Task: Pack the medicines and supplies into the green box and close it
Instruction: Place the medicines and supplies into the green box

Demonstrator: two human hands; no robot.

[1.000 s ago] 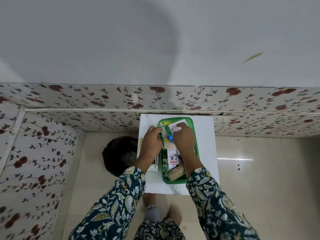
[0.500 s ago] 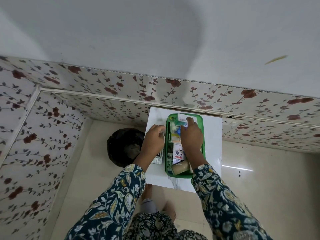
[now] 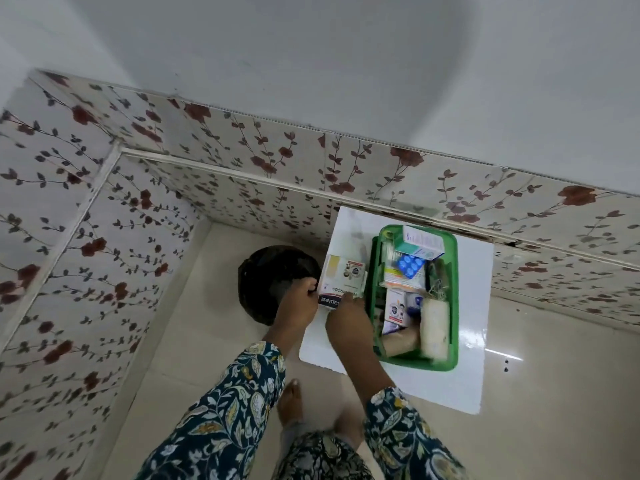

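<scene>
Both hands are on a white plaster box lying on the white counter just left of the green box. Left hand: fingers curled, pinching the plaster box at its near left corner. Right hand: fingertips closed on the near edge of the same box; how tightly cannot be told, the palm hides the grip. The plaster box lies flat, its far edge beside the green box wall.

Green box sits open on the counter, no lid on it. Inside: a white-and-teal carton at the far end, a blue blister pack below it, a small white packet mid-box, a white bandage roll and a tan roll at the near end.

A dark round object rests on the floor left of the counter.
</scene>
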